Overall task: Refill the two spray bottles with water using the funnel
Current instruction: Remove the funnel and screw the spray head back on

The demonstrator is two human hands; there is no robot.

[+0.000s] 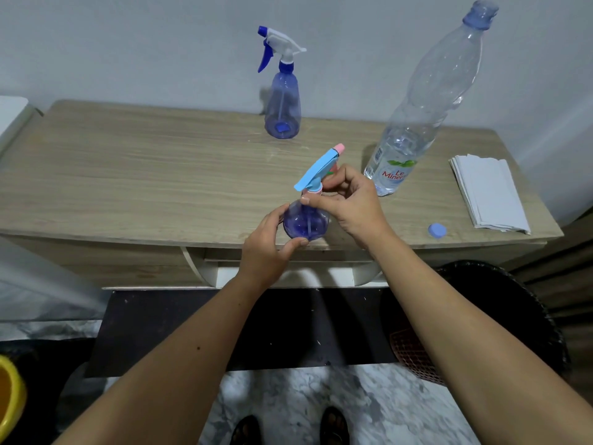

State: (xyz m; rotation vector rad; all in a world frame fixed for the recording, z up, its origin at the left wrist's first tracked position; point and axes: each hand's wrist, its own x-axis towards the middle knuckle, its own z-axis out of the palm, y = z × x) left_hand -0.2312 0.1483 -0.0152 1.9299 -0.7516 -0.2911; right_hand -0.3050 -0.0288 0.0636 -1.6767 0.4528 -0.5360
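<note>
A small round blue spray bottle [305,223] with a light-blue and pink spray head [316,170] stands near the table's front edge. My left hand [268,248] grips its body from the left. My right hand [348,203] pinches the pink collar at its neck, fingers curled round it. A taller blue spray bottle [282,104] with a white and blue trigger head stands at the back of the table, apart from both hands. A large clear water bottle [417,117], uncapped and mostly drained, stands to the right. No funnel is in view.
The wooden table [144,175] stands against a pale wall. A blue bottle cap [437,231] lies near the front right edge, with a stack of folded white tissues [491,194] behind it. A dark bin [500,316] is on the floor at right, a yellow container [9,393] at bottom left.
</note>
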